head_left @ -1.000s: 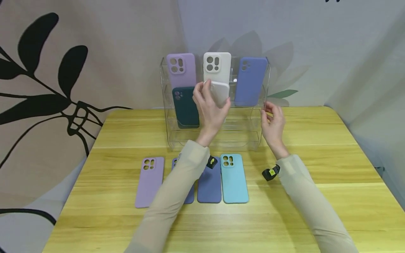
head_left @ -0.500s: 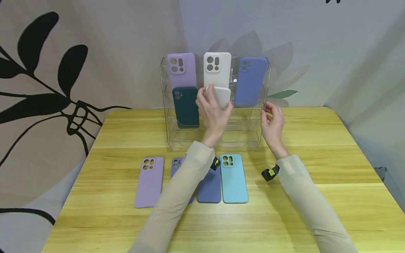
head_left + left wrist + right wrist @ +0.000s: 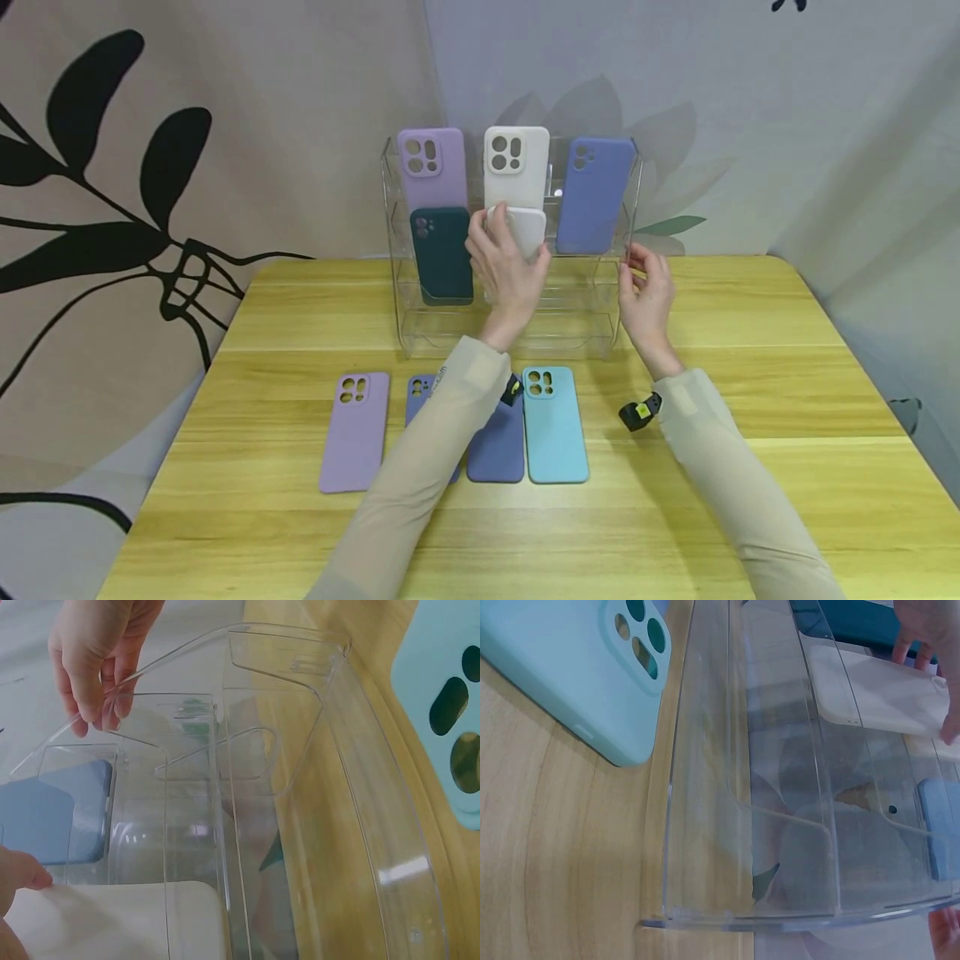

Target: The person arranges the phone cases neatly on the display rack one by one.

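My left hand (image 3: 508, 271) holds a white phone case (image 3: 529, 230) by its sides, fingers on one long edge and thumb on the other. That case stands in the middle tier of a clear acrylic display rack (image 3: 705, 885), its lower end behind the tier's front lip in the right wrist view. To its left in the same tier leans a dark green phone case (image 3: 441, 258). My right hand (image 3: 647, 292) pinches the rack's right side edge, as the left wrist view also shows with the right hand's fingers (image 3: 88, 697) around the panel.
In the top tier stand a lilac case (image 3: 433, 179), another white case (image 3: 517, 179) and a blue case (image 3: 596, 196). On the wooden table (image 3: 675, 517) before the rack lie a lilac case (image 3: 354, 437), two blue-violet cases, one (image 3: 497, 446) partly under my left sleeve, and a turquoise case (image 3: 557, 433).
My left hand has lowered the white phone case slightly, down and a little right into the middle tier, then stayed nearly still. The right hand has kept its place on the rack's edge.
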Demonstrator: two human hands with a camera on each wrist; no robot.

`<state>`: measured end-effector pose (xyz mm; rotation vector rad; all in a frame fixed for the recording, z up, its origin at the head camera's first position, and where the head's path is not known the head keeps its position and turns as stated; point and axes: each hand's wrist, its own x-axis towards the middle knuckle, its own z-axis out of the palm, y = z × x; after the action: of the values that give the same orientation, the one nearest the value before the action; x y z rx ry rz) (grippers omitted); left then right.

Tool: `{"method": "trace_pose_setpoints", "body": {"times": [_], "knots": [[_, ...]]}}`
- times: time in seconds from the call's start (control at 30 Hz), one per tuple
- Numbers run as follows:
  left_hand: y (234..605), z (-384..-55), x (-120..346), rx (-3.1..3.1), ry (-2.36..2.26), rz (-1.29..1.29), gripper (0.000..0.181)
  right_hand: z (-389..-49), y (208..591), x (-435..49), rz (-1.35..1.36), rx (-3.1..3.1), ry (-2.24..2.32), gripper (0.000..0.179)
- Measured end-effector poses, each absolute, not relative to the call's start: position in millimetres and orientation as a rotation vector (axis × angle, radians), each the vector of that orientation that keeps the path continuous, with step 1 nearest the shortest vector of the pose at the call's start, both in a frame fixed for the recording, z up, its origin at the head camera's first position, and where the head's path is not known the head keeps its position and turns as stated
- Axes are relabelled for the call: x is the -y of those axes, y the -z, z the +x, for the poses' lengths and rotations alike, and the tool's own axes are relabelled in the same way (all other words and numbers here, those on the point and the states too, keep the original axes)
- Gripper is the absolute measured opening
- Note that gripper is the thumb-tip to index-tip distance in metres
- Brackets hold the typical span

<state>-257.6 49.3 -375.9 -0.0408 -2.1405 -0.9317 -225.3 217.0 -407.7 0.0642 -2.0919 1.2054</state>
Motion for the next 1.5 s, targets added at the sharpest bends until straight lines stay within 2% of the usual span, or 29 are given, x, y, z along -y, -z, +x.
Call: {"method": "trace_pose_setpoints", "body": {"times": [0.37, 0.87, 1.5], "knots": [[373, -250, -42, 2.245, 0.867, -0.035, 0.071, -226, 411, -214, 0.084, 2.064, -1.23, 0.023], [367, -226, -8, 2.263, 0.906, -0.168, 0.069, -228, 409, -210, 0.071, 2.054, -1.222, 0.023], [399, -180, 55, 2.294, 0.959, -0.27, 0.067, -223, 408, -215, 0.082, 2.067, -1.279, 0.025]]}}
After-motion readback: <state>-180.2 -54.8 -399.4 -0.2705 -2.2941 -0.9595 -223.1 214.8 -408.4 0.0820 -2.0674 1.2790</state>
